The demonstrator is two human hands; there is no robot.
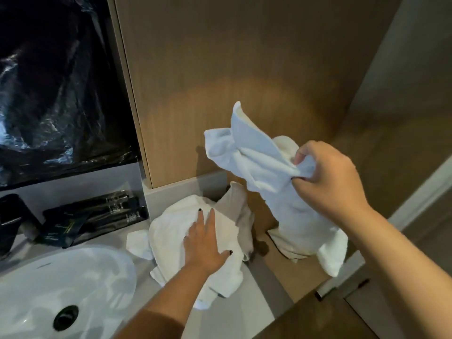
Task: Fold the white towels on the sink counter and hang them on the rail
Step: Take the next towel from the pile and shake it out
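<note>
Head view: towel (pixel 266 167) between right fingers (pixel 299 156)

Raised towel (pixel 269 172): white terry cloth, soft, nubby, matt. Heaped towels (pixel 195 241): same white cloth, rumpled. Wall panel (pixel 244 69): wood-grain finish, matt, smooth. Counter (pixel 247 311): pale, smooth, stone-like, low sheen. Basin (pixel 61 289): white, glossy, probably ceramic; drain (pixel 65 317) dark, matt. Sheet over mirror area (pixel 53 81): black plastic film, crinkled, shiny. Sachets (pixel 95 218): black, slightly glossy wrappers.
</note>
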